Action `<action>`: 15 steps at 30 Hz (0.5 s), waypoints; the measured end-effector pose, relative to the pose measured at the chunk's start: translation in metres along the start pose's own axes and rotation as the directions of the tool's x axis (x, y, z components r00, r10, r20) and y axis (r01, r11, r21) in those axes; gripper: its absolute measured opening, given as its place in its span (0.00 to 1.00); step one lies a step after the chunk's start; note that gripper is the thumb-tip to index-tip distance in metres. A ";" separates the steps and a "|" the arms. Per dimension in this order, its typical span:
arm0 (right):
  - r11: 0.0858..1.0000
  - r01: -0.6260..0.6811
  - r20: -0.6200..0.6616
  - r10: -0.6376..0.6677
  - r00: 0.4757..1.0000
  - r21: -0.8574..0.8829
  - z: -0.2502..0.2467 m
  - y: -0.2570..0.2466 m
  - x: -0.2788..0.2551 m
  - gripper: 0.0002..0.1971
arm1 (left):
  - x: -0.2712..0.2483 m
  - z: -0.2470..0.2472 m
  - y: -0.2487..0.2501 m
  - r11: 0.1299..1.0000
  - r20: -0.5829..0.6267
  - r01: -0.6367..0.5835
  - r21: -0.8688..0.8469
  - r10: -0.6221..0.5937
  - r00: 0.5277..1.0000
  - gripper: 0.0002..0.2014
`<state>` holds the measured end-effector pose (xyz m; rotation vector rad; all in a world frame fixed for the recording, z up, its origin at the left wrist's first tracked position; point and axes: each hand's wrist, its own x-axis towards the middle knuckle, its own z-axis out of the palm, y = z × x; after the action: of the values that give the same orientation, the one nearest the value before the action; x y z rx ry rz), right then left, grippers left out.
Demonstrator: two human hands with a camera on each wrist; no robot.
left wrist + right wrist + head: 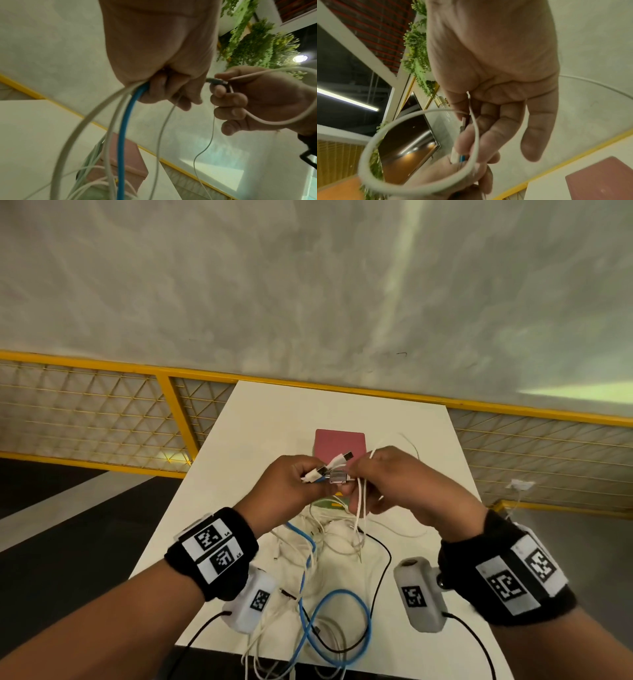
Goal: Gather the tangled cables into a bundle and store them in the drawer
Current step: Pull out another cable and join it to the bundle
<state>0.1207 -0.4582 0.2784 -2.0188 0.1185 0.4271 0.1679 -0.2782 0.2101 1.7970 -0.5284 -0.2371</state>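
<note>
Both hands are raised above the white table (260,419), close together. My left hand (291,484) grips a bunch of cable ends, white ones and a blue cable (125,129), with plugs sticking out towards the right hand. My right hand (387,477) pinches a clear plug (337,475) and a thin white cable (476,129) that loops below it. The rest of the tangled cables (329,546), white, blue and black, hangs down onto the table and over its near edge. A small pink drawer box (340,441) stands on the table behind the hands, partly hidden.
A yellow railing (171,392) with mesh runs behind the table, a grey wall beyond it. Dark floor lies to the left of the table. Wrist cameras (419,594) hang under both wrists, their black leads trailing over the near table edge.
</note>
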 end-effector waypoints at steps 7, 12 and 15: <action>0.997 0.068 0.108 -0.070 0.992 0.019 -0.008 0.004 -0.004 0.07 | -0.008 -0.003 -0.004 0.989 -0.018 0.097 -0.111 -0.099 0.995 0.04; 0.933 0.130 0.029 -0.148 0.989 0.334 -0.007 0.001 -0.003 0.05 | -0.011 -0.007 -0.003 0.973 0.032 0.170 -0.155 -0.167 0.985 0.03; 0.677 0.284 -0.210 -0.192 0.959 0.679 -0.028 -0.009 0.000 0.06 | -0.015 -0.011 -0.019 0.957 0.047 0.250 -0.145 -0.245 0.968 0.05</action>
<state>0.1297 -0.4784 0.2977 -1.2603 0.0731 0.0557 0.1638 -0.2577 0.1939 1.7121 -0.2950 -0.4638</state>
